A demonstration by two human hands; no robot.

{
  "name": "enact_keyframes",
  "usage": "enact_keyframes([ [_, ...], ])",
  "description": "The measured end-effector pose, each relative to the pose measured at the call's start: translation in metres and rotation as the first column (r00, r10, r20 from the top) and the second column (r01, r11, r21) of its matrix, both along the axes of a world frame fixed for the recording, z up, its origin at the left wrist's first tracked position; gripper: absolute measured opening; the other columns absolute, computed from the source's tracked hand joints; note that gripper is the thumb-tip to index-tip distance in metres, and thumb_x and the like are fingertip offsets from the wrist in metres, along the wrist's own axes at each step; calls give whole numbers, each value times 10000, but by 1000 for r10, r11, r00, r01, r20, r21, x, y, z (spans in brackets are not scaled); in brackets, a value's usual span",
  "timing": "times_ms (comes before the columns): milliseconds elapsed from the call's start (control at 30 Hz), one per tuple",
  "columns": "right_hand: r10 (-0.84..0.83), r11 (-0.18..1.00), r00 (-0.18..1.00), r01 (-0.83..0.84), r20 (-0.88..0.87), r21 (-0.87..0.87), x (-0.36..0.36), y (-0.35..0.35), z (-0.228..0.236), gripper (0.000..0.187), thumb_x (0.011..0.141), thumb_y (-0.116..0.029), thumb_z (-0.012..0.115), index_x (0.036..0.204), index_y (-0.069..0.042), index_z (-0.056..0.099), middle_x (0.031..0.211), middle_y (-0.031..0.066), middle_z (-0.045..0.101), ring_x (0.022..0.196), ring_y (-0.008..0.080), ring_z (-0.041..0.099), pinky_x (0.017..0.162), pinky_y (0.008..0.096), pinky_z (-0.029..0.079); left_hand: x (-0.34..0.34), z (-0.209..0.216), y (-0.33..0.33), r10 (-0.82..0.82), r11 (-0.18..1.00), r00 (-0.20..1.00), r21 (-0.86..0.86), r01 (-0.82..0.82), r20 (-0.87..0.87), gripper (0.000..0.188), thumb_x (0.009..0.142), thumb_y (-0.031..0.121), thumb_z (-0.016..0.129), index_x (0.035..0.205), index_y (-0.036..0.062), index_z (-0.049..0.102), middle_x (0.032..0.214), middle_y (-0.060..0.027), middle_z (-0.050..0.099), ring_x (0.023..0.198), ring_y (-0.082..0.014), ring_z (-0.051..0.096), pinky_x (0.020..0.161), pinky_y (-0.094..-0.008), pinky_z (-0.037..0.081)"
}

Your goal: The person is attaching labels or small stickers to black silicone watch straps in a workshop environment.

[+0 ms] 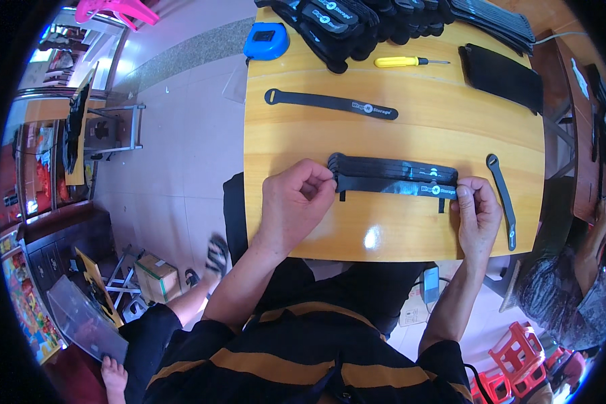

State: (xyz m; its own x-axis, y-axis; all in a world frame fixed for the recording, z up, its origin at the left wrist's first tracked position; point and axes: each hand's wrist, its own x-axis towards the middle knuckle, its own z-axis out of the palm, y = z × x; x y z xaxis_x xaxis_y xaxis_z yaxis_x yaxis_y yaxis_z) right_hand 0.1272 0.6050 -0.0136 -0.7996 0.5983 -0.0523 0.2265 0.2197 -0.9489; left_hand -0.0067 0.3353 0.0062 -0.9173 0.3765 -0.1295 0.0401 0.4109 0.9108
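A stack of flat black storage straps lies crosswise near the front of the wooden table. One strap is at the near side of the stack, with white print at its right end. My left hand is closed, thumb and forefinger pinching the slotted left end. My right hand pinches the printed right end between thumb and fingers. Short black tabs stick out from beneath the stack. A single black strap lies farther back, and a slightly bent strap lies to the right.
Across the back are a blue tape measure, piled black straps, a yellow-handled screwdriver, and a black flat pouch-like thing. Other people sit at both sides. Red stools stand at lower right, a cardboard box at left.
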Motion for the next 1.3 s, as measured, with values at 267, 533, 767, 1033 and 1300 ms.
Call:
enact_keyframes([
  [267, -11, 1000, 1000, 11, 10, 3, -2, 0, -1, 72, 1016, -80, 659, 1006, -10, 675, 776, -24, 634, 651, 40, 534, 570, 195, 426, -1, 0, 1, -21, 1000, 999, -17, 20, -30, 52, 876, -16, 706, 905, -4, 664, 756, -63, 710, 679, -108, 699, 633, -235, 554],
  [533, -10, 1000, 1000, 10, 30, -10, -3, 0, 0, 66, 1015, -77, 660, 1008, -13, 675, 778, -33, 627, 651, 33, 524, 573, 191, 425, -2, -1, 2, -13, 1000, 999, -29, 12, -36, 64, 861, -5, 710, 887, 5, 653, 748, -77, 708, 661, -125, 701, 620, -253, 556],
  [767, -3, 1000, 1000, 3, 15, -11, -4, 0, 0, 64, 1017, -76, 657, 1008, -14, 672, 779, -33, 627, 648, 29, 525, 563, 189, 423, -4, 0, 4, -45, 996, 995, -85, 37, -84, 75, 851, 5, 705, 881, 14, 636, 749, -89, 704, 650, -166, 706, 615, -279, 557],
  [1033, -3, 1000, 999, 2, 35, 21, -4, -1, 1, 60, 1014, -73, 661, 991, -19, 673, 730, -36, 609, 628, 24, 520, 550, 190, 414, -3, -1, 9, -76, 986, 978, -159, 46, -193, 114, 824, 2, 700, 831, 35, 591, 721, -117, 658, 634, -244, 679, 595, -339, 535],
  [1300, -10, 950, 996, -17, 86, 313, -5, -9, 14, 49, 977, -51, 695, 1001, -10, 681, 723, 0, 602, 652, 61, 533, 597, 230, 456, -4, 2, 9, -85, 985, 982, -161, 58, -169, 134, 815, 3, 701, 798, 37, 572, 711, -127, 628, 618, -265, 649, 586, -356, 509],
])
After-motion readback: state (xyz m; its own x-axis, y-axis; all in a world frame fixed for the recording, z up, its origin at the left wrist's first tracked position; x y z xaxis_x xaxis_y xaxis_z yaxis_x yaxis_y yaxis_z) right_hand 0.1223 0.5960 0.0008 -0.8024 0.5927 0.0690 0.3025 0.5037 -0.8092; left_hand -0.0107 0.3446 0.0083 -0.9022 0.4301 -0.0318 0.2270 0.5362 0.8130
